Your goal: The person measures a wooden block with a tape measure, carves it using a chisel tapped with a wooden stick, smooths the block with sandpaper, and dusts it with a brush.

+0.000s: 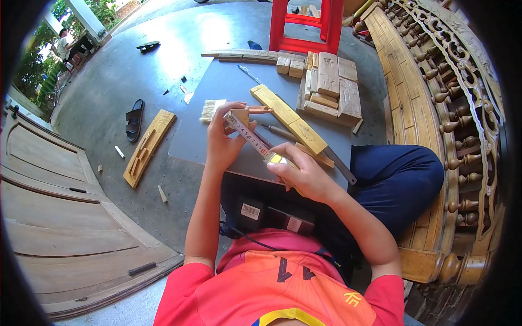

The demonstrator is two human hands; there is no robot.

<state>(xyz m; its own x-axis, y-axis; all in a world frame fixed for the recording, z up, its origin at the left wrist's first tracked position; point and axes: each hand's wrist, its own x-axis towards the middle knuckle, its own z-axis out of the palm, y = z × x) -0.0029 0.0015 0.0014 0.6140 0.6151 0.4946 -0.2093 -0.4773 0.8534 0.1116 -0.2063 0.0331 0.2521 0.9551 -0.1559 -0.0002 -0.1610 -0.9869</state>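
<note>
My left hand (222, 133) is closed around a small wooden block (241, 115), with the end of the tape measure's blade (250, 137) laid along it. In my right hand (307, 173) is the tape measure (278, 160), its yellow case partly covered by my fingers. The numbered blade stretches between both hands. Behind my left hand lies a wide paintbrush (211, 111), pale bristles to the left. A yellowish wooden strip (296, 125) crosses the grey board (201, 130) beyond my right hand. A thin pointed tool (278, 132) lies beside the strip.
Several wooden blocks (328, 76) are stacked at the board's far right, before a red plastic stool (304, 32). A carved wooden bench (402, 87) runs along the right. On the floor to the left are a sandal (134, 120) and a wooden piece (157, 136). A person (68, 46) sits far off.
</note>
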